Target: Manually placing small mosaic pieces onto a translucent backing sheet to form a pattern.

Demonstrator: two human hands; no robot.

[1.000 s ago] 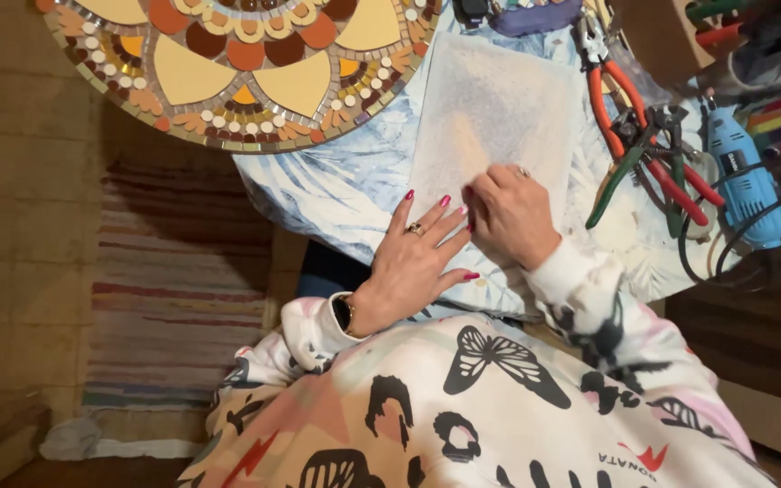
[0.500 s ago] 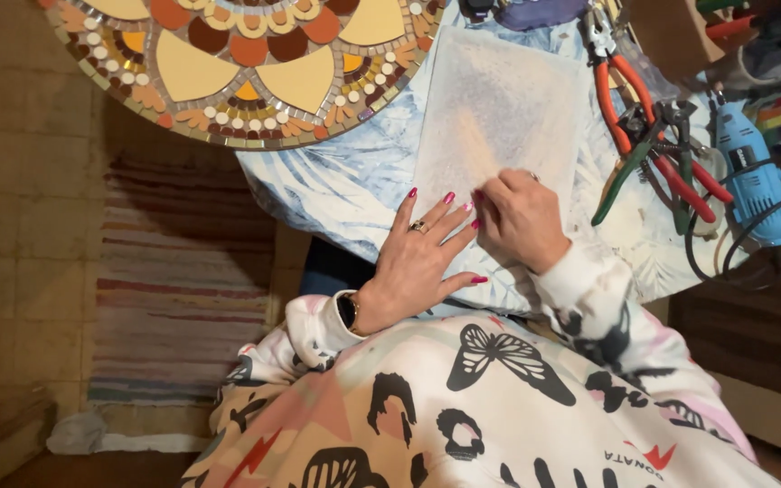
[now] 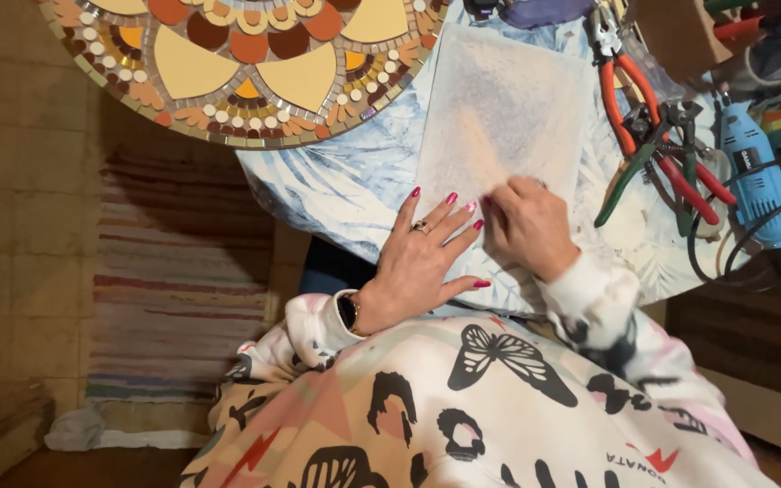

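Left hand (image 3: 422, 267) lies flat, fingers spread, on the pale sheet (image 3: 508, 108). Right hand (image 3: 528, 226) is curled beside it, pinching the sheet's edge

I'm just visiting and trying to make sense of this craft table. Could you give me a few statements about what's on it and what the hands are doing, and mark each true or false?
1. The left hand lies flat with fingers spread on the pale textured sheet. True.
2. The right hand is holding the red-handled pliers. False: the pliers lie untouched on the table, and the right hand is closed and pressed to the sheet.
3. A round mosaic panel in orange and cream lies to the left of the sheet. True.
4. The blue rotary tool rests on top of the mosaic. False: it lies at the far right, beyond the pliers.
5. The left hand wears a ring. True.
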